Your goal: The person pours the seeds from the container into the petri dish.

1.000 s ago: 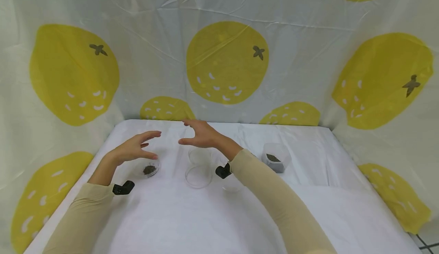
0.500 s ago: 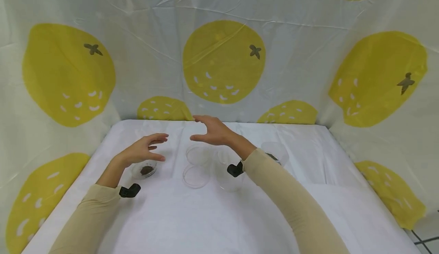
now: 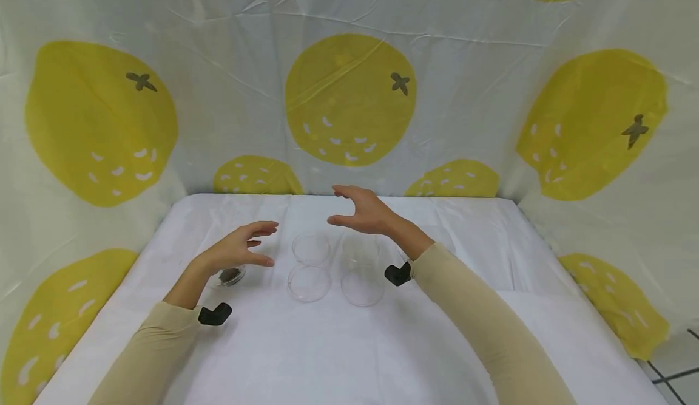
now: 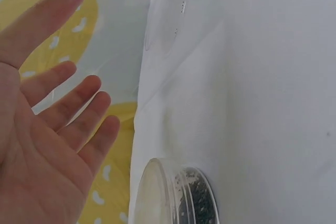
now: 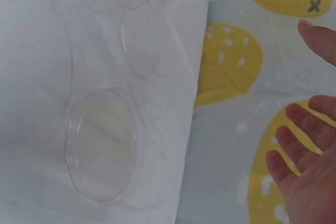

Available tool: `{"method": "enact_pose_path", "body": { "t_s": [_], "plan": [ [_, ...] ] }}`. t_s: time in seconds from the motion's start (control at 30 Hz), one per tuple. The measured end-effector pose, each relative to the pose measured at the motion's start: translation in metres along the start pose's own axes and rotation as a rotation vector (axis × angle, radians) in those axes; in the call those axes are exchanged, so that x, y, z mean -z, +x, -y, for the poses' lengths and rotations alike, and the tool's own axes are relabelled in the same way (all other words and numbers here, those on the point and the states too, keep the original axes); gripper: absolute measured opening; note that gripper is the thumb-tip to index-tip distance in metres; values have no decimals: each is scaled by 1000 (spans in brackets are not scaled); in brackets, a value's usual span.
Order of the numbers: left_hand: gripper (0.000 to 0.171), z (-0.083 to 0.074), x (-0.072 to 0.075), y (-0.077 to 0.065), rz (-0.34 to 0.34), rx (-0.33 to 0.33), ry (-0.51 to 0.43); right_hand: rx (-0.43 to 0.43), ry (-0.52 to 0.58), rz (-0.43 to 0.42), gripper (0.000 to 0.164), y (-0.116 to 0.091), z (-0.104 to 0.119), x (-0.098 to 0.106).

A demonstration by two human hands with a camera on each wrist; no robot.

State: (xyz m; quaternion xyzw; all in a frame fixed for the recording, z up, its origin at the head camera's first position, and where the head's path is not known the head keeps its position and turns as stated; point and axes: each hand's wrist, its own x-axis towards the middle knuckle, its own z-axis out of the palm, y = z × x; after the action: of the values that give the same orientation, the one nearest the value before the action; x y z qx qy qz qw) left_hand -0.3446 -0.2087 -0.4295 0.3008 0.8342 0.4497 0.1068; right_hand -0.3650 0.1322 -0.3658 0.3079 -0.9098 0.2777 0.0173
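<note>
Currently I have both hands wide and holding nothing: the left hand (image 3: 235, 250) hovers at 8 o'clock from the middle of the head view, and the right hand (image 3: 364, 212) close to that middle, toward 5, each thumb standing apart from the fingers. The round dish (image 4: 176, 203) with dark grains (image 4: 198, 196) lies at 6 o'clock from my left hand, partly hidden by it in the head view. Four clear dishes rest on the white surface (image 3: 306, 356); the near-left dish (image 3: 309, 283) is at 4 o'clock from that hand, while the near-right dish (image 3: 362, 287) sits at 6 from the right one. Handling these well, I judge, calls for a low approach, thumb and fingers meeting opposite sides of a rim, lightly and level. I'd also keep the left wrist mount (image 3: 215, 314) off the grain dish, since a nudge could scatter its contents.
</note>
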Motion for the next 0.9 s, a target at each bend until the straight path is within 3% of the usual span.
{"method": "enact_pose_path", "body": {
  "t_s": [0.9],
  "plan": [
    [90, 23, -21, 38, 5, 45, 0, -88, 73, -109, 77, -67, -59, 35]
  ]
}}
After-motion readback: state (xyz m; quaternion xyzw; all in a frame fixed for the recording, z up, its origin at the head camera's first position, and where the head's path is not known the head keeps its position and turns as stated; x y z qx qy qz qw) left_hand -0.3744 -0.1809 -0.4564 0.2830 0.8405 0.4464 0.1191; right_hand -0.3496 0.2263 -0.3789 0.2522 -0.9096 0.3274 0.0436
